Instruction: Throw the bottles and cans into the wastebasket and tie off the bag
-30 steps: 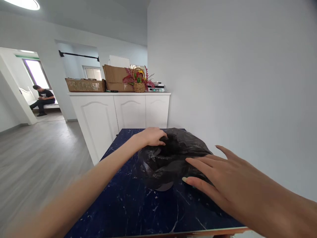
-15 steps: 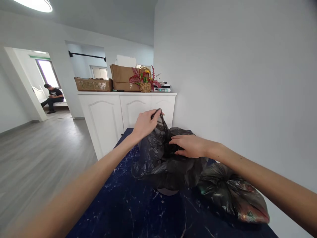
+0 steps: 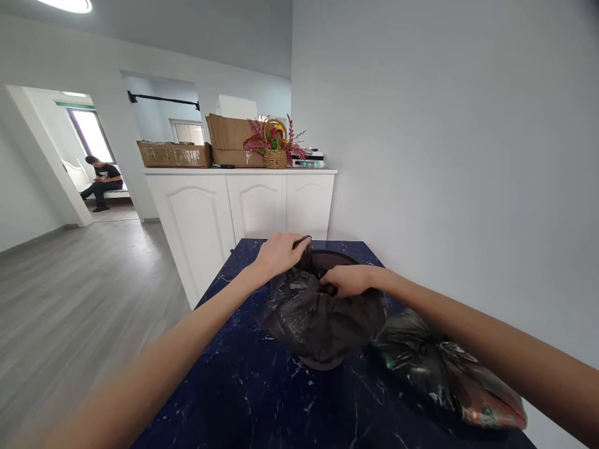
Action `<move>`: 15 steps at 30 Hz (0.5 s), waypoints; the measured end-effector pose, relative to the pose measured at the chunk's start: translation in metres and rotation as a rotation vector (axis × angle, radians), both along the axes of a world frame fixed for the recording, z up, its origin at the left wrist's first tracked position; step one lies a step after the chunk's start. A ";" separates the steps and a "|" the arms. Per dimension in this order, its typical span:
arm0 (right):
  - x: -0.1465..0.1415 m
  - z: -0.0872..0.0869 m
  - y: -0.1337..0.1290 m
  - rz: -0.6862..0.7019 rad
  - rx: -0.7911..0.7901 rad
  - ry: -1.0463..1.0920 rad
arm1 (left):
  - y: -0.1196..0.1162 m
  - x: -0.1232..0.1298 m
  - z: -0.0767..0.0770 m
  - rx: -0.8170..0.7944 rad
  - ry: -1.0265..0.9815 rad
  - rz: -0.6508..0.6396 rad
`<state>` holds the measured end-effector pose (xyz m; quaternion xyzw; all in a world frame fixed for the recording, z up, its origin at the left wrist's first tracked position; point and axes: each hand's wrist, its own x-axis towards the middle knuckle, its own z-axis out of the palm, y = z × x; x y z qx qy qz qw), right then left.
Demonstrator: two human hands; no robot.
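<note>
A black plastic bag (image 3: 304, 312) hangs over the near side of a dark round bin (image 3: 344, 257), whose far rim shows bare behind it. My left hand (image 3: 281, 254) is closed on a gathered part of the bag at the bin's left. Across from it, my right hand (image 3: 349, 280) is closed around another bunch of the same bag, over the bin's opening. To the right lies a filled, gathered black bag (image 3: 421, 362), with reddish and green contents showing through. My right forearm passes above it. What lies inside the bin is hidden.
The bin stands on a blue marbled table (image 3: 262, 399) beside a white wall (image 3: 444, 156). Behind is a white cabinet (image 3: 257, 206) bearing cardboard boxes (image 3: 175, 154) and a flower basket (image 3: 275, 158). Far left, a person (image 3: 103, 181) sits in another room.
The bag's raised edge has come down, and the bin's far rim is now uncovered. My left hand has lowered. My right hand's fingers, spread before, have closed on the bag.
</note>
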<state>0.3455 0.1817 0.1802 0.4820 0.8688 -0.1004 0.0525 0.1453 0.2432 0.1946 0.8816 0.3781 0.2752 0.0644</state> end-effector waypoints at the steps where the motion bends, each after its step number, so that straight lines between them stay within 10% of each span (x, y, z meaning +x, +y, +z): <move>1: 0.005 0.003 -0.004 -0.008 0.012 0.025 | 0.000 -0.001 0.001 0.012 -0.011 0.011; 15: 0.058 0.009 -0.069 -0.528 0.263 0.166 | 0.021 0.009 0.000 -0.004 -0.276 0.105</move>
